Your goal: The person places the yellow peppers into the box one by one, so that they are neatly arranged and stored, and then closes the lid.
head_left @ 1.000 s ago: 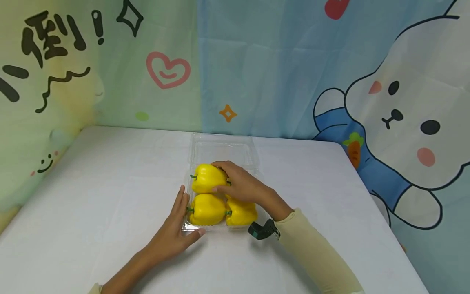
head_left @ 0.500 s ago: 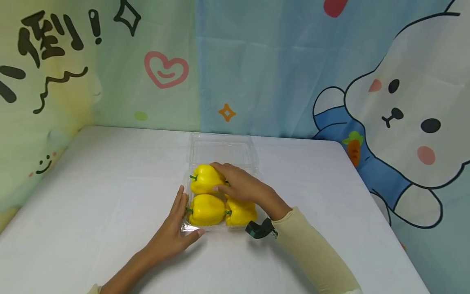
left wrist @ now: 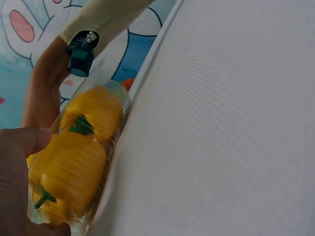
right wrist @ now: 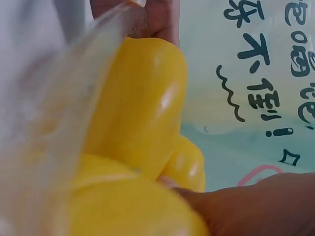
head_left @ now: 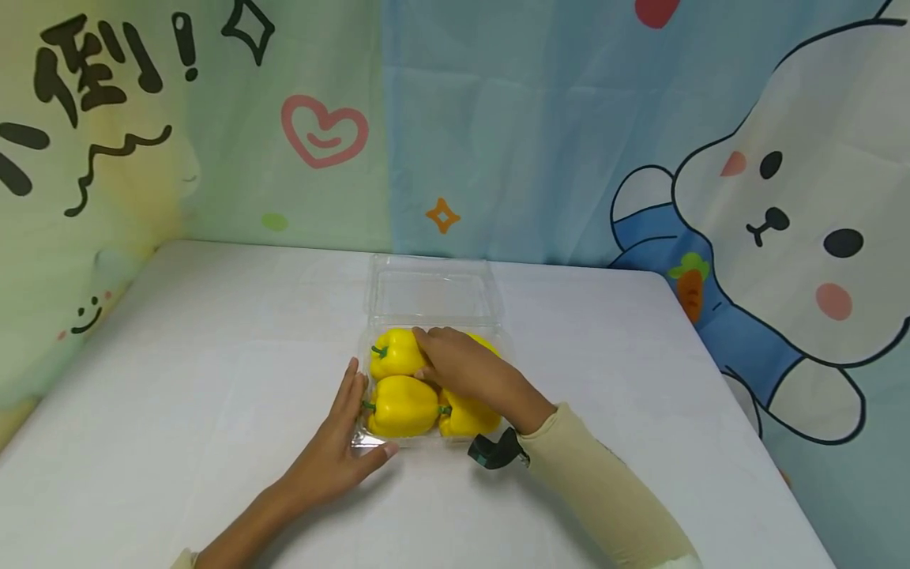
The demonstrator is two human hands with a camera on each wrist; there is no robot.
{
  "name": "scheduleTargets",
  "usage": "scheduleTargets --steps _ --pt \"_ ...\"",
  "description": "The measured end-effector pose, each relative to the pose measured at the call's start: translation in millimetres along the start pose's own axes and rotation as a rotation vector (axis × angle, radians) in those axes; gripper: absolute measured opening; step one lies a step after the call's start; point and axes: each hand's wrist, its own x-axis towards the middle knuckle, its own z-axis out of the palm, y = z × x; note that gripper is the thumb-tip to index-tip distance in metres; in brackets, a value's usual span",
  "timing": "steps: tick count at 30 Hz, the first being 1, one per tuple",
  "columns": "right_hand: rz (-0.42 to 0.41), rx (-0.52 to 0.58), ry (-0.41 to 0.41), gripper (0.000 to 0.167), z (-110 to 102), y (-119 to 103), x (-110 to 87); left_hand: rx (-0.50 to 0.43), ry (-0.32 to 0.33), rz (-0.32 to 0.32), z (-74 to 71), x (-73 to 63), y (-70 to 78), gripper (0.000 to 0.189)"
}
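Note:
Several yellow bell peppers sit in a clear plastic clamshell box [head_left: 370,441]. My right hand [head_left: 471,368] reaches over the box and holds the far-left pepper [head_left: 395,352] between thumb and fingers. Partly behind that hand is the far-right pepper [head_left: 483,342]. Nearer me lie the front-left pepper [head_left: 403,406] and the front-right pepper [head_left: 468,414], both with green stems pointing left. Along the box's left side my left hand [head_left: 332,449] rests with straight fingers, its thumb at the front edge. The left wrist view shows the left thumb [left wrist: 37,140] beside the box wall.
The box's lid [head_left: 434,291] lies folded back toward the far table edge. A white cloth covers the table [head_left: 235,340]. Behind stands a printed backdrop [head_left: 498,158] with a cartoon rabbit. A dark wrist camera [head_left: 496,449] sits below the right wrist.
The far-left pepper has gone down deeper into the box with the right hand on it. The far-right pepper shows more behind the hand. The left hand has stayed in place.

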Motion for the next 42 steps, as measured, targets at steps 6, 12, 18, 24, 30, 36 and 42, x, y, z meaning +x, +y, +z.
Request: scheduleTargets --steps 6,12,18,24,30,36,42 --pt "-0.015 -0.008 0.015 0.07 2.6 -1.0 -2.2 0.014 -0.001 0.006 -1.8 -1.1 0.8 0.104" --pt "-0.032 0.027 0.03 0.07 4.3 1.5 -3.5 0.014 0.001 0.02 0.3 -0.4 0.4 0.105" --pt "-0.033 0.097 0.016 0.068 -1.5 8.2 -1.6 -0.006 0.0 0.004 1.8 0.3 1.3 0.104" --pt "-0.039 0.121 0.028 0.064 -3.2 9.4 -1.1 -0.008 -0.007 -0.012 1.8 0.8 1.5 0.105" --pt "-0.054 0.171 0.071 0.063 -0.7 13.4 -1.3 0.003 -0.01 -0.009 0.8 0.7 2.4 0.104" --pt "-0.129 0.33 0.155 0.055 -1.1 23.9 -4.9 0.005 -0.009 -0.002 0.5 1.1 2.5 0.104" --pt "-0.241 0.587 0.23 0.05 -5.2 28.3 -14.9 0.004 0.002 0.003 0.5 0.5 1.8 0.105"
